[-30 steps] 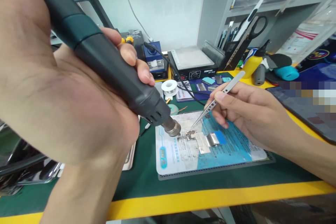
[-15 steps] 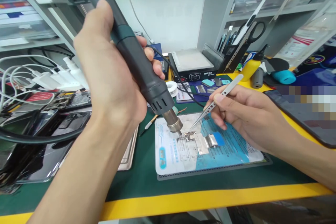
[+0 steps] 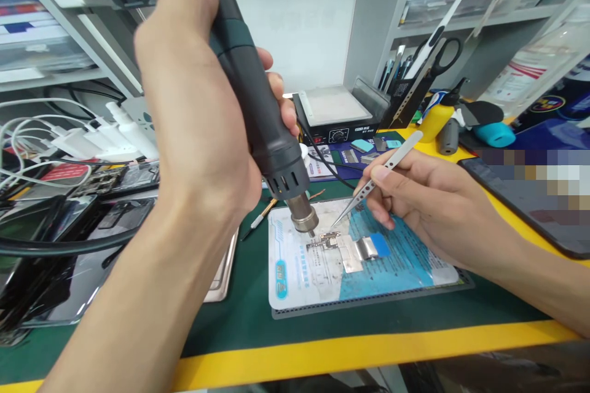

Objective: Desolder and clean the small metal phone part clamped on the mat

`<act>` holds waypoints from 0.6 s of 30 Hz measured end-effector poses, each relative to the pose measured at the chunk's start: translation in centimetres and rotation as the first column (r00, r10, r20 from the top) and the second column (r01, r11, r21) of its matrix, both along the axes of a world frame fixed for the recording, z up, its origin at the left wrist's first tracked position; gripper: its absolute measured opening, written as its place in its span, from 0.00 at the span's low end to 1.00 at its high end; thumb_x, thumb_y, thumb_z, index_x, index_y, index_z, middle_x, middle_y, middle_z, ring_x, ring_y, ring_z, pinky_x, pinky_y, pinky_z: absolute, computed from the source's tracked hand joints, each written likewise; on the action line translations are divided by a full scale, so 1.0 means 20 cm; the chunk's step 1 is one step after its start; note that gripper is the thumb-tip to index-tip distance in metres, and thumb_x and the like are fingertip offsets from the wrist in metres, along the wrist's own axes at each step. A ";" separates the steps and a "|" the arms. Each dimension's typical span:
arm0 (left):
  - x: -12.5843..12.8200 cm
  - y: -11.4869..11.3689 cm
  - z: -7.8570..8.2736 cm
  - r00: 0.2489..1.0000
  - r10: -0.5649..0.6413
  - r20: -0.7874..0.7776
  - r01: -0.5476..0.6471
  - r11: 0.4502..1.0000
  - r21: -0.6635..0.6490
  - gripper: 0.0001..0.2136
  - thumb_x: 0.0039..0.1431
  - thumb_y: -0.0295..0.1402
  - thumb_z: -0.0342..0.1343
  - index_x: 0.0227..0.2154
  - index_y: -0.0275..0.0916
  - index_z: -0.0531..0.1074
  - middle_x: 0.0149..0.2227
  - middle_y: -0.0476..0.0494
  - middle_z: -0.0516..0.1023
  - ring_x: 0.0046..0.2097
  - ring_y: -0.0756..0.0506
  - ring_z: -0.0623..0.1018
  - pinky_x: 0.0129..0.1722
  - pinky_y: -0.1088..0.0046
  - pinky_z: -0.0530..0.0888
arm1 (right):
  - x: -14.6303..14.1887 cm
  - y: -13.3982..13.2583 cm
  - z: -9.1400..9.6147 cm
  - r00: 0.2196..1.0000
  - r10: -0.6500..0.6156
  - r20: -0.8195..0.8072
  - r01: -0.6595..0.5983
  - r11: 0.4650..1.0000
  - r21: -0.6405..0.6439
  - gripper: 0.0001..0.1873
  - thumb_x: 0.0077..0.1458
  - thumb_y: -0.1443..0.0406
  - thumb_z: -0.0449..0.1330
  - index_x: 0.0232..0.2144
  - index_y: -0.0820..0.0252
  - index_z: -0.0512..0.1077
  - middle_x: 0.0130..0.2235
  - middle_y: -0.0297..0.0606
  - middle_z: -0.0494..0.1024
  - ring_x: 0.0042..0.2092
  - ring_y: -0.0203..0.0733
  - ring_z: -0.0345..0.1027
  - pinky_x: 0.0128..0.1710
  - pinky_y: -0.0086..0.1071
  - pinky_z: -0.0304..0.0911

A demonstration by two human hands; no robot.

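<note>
My left hand [image 3: 198, 92] is wrapped round a black hot air gun [image 3: 258, 98], its metal nozzle pointing down just above a small circuit board with a flex cable [image 3: 329, 241]. The cable has a silvery bend and a blue end and lies on a white and blue work pad [image 3: 295, 291]. Between the thumb and fingers of my right hand [image 3: 415, 190] is a pair of metal tweezers [image 3: 378, 178], slanting down to the left. Their tips are close to the board's upper edge; whether they touch it I cannot tell.
Old phones [image 3: 106, 258] and white chargers with cables [image 3: 96, 138] crowd the left. Behind the pad stands a heating plate [image 3: 336, 110], with a black tool holder [image 3: 408, 95] beside it. A yellow bottle [image 3: 433, 120] and a dark tablet-like slab [image 3: 520, 202] are at right.
The hot air gun has become more upright, its rear end swinging to the right, while the nozzle stays above the board. My right hand and the tweezers hold nearly the same pose.
</note>
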State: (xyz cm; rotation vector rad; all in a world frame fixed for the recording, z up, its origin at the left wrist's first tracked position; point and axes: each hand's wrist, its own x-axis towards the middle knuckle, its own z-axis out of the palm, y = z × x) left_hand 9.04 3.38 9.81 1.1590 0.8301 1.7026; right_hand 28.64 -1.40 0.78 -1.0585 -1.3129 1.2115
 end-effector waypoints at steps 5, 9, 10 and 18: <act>-0.04 -0.03 0.01 0.998 0.034 -0.046 -0.036 0.998 -0.051 0.18 0.76 0.50 0.38 0.34 0.45 0.59 0.28 0.47 0.64 0.30 0.46 0.70 0.26 0.69 0.72 | 0.00 0.00 0.00 1.000 0.003 -0.009 -0.003 1.000 0.011 0.11 0.68 0.57 0.67 0.37 0.57 0.75 0.29 0.31 0.76 0.25 0.33 0.68 0.23 0.26 0.64; -0.02 -0.04 0.01 1.000 0.030 0.001 -0.030 0.999 -0.034 0.16 0.76 0.48 0.42 0.34 0.45 0.59 0.30 0.47 0.66 0.29 0.46 0.72 0.24 0.69 0.72 | 0.00 0.00 0.00 1.000 -0.003 0.009 0.003 1.000 0.007 0.12 0.69 0.56 0.67 0.37 0.57 0.75 0.28 0.30 0.75 0.25 0.33 0.68 0.24 0.26 0.63; -0.01 -0.04 0.01 1.000 0.021 0.010 -0.020 1.000 -0.009 0.15 0.76 0.47 0.42 0.34 0.45 0.59 0.30 0.46 0.66 0.29 0.45 0.73 0.23 0.69 0.72 | 0.00 0.00 0.00 1.000 -0.004 0.012 0.004 1.000 0.007 0.12 0.68 0.56 0.67 0.37 0.57 0.75 0.28 0.30 0.75 0.25 0.33 0.68 0.23 0.26 0.63; 0.02 -0.05 0.01 0.999 -0.004 -0.033 0.006 0.999 0.053 0.19 0.75 0.46 0.43 0.29 0.43 0.61 0.30 0.44 0.67 0.29 0.44 0.74 0.22 0.65 0.71 | 0.00 0.00 0.00 1.000 -0.004 -0.006 0.004 1.000 0.005 0.14 0.66 0.53 0.70 0.37 0.56 0.77 0.28 0.31 0.74 0.25 0.34 0.68 0.23 0.28 0.63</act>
